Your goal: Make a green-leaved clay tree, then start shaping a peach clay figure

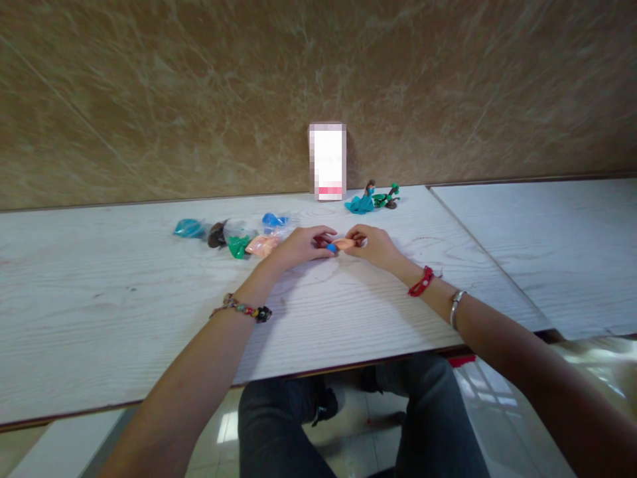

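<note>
Over the tabletop, my left hand (306, 244) is closed, thumb and fingers pinching a small lump of blue clay (331, 248). My right hand (373, 244) is also closed, its fingertips on a flattened, elongated piece of peach clay (343, 243). The blue lump and the peach piece meet between the hands; whether they are joined I cannot tell. Just left of my left hand lie clear bags of peach clay (262, 246), green clay (239, 247) and blue clay (275, 220). Brown clay (217, 234) and teal clay (190, 228) lie farther left.
A teal clay figure (362, 201) and a green and brown clay figure (387, 198) stand at the back of the white wooden table (124, 299). A phone (327, 161) with a blurred screen leans against the brown marbled wall (199, 99). A seam crosses the tabletop at right.
</note>
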Tool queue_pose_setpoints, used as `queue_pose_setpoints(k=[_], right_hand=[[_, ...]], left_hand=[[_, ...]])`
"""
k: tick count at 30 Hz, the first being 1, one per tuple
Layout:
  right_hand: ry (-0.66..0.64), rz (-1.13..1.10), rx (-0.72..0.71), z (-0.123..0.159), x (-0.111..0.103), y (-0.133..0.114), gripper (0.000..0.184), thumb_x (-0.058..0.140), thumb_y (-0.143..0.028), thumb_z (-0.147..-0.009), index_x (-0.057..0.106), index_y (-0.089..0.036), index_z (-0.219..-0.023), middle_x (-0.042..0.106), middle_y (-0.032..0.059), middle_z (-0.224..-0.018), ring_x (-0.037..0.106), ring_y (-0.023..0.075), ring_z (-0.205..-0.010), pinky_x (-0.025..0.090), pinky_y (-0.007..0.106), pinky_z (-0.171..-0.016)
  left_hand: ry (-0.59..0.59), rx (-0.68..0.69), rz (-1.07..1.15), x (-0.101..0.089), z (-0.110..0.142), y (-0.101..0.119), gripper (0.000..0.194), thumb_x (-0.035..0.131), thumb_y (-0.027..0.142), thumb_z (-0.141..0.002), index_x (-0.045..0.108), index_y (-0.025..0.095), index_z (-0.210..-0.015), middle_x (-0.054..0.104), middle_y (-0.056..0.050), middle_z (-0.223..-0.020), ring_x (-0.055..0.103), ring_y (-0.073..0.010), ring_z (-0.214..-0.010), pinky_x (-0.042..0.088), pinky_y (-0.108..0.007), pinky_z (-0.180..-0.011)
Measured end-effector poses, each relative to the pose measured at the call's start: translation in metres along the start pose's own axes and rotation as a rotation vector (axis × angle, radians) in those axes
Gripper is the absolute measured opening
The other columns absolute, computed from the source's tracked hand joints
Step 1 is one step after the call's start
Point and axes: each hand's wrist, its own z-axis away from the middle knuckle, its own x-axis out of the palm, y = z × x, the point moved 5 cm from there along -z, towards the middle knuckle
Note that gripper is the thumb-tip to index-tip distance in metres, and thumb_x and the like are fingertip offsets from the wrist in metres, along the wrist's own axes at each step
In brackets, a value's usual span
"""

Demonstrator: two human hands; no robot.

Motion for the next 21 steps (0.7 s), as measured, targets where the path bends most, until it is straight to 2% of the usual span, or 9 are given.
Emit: queue_pose_setpoints(k=[4,11,18,21], right_hand=[[-0.017,0.003,0.000,0.0000,-0.0002,-0.0016,0.020,0.065,-0.015,-0.062,0.060,-0.014,-0.082,0.064,0.0013,-0.074,0.056,0.0107,-0.067,0.042,0.023,-0.063],[-0.028,0.016,-0.021,0.0010,-0.0001,-0.0031,0.022,0.065,-0.013,-0.062,0.061,-0.014,-0.084,0.065,0.0024,-0.078,0.057,0.0109,-0.068,0.043,0.023,-0.064],[-0.037,0.053,-0.025,-0.0003,-0.0014,-0.0022,0.027,0.066,-0.014,-0.062,0.063,-0.013,-0.089,0.067,0.0048,-0.083,0.059,0.0121,-0.071,0.044,0.024,-0.068],[-0.048,0.071,-0.019,-0.0007,-0.0026,-0.0027,0.030,0.067,-0.015,-0.062,0.063,-0.014,-0.092,0.067,0.0049,-0.087,0.060,0.0132,-0.074,0.045,0.026,-0.071]], left_hand=[[0.017,-0.025,0.023,0.0001,-0.0006,-0.0009,0.040,0.065,0.019,-0.064,0.057,0.014,-0.103,0.065,-0.005,-0.089,0.059,-0.0121,-0.079,0.047,-0.024,-0.069],[0.026,0.011,0.029,0.0010,-0.0005,-0.0001,0.033,0.067,0.020,-0.063,0.058,0.016,-0.094,0.065,-0.003,-0.082,0.059,-0.0109,-0.073,0.047,-0.022,-0.064],[0.017,-0.012,0.029,0.0016,-0.0012,0.0002,0.028,0.065,0.020,-0.063,0.058,0.013,-0.090,0.064,-0.004,-0.080,0.059,-0.0123,-0.074,0.047,-0.025,-0.067],[0.017,-0.018,0.050,0.0015,-0.0020,-0.0022,0.034,0.065,0.019,-0.063,0.057,0.014,-0.095,0.065,-0.004,-0.084,0.059,-0.0131,-0.077,0.047,-0.027,-0.070]])
